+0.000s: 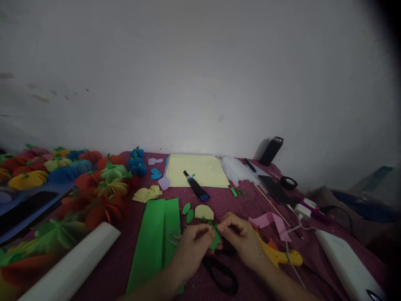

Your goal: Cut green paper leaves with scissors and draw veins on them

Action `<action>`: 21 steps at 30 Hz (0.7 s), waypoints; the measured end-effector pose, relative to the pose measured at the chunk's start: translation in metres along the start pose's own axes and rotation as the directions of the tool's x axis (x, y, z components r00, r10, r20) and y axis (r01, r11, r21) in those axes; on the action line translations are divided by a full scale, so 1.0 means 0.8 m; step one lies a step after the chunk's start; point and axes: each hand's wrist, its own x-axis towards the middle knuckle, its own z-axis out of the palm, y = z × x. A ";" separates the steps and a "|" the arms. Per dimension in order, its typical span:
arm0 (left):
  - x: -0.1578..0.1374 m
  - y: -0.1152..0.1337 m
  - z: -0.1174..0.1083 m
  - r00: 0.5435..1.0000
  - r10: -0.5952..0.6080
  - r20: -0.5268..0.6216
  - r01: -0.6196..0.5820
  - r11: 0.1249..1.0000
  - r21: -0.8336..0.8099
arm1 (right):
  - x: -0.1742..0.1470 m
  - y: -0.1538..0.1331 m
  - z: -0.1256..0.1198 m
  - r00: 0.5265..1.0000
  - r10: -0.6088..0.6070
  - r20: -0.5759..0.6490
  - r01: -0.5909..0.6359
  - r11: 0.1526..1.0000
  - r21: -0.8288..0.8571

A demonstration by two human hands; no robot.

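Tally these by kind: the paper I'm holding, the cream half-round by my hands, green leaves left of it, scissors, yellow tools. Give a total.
Held green paper piece: 1
Cream half-round paper piece: 1
Green leaf-shaped paper cut-outs left of that: 2
Black-handled metal scissors: 1
Yellow plastic tool: 1
Total: 6

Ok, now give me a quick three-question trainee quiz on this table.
1. Multiple choice. What does the left hand hold?
A: a pink strip
B: a green paper piece
C: a pen
2. True or false: in the picture, the white roll lies left of the long green sheets.
3. Which is nearer the wall: the scissors or the pale yellow sheets?

Key: 1 B; 2 true; 3 the pale yellow sheets.
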 end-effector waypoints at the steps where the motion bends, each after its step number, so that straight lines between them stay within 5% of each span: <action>1: 0.001 0.000 0.000 1.000 0.001 -0.010 -0.001 1.000 -0.002 | 0.000 0.001 0.000 1.000 0.002 -0.005 -0.002 1.000 0.000; 9: 0.013 -0.019 -0.001 0.992 0.079 -0.101 -0.071 0.995 0.075 | 0.000 0.009 0.006 0.998 0.060 0.013 -0.061 0.997 0.046; 15: 0.010 -0.011 -0.004 0.993 -0.045 -0.111 0.039 0.998 -0.051 | 0.006 0.006 0.001 0.991 0.115 0.065 -0.117 0.993 0.017; 19: 0.016 0.006 -0.025 0.969 -0.162 -0.189 0.115 0.965 -0.237 | 0.002 -0.011 -0.012 0.966 0.065 0.250 -0.007 0.974 -0.227; 21: 0.021 0.014 -0.040 0.958 -0.187 -0.216 0.095 0.922 -0.376 | -0.005 -0.015 -0.016 0.926 0.041 0.374 0.138 0.887 -0.440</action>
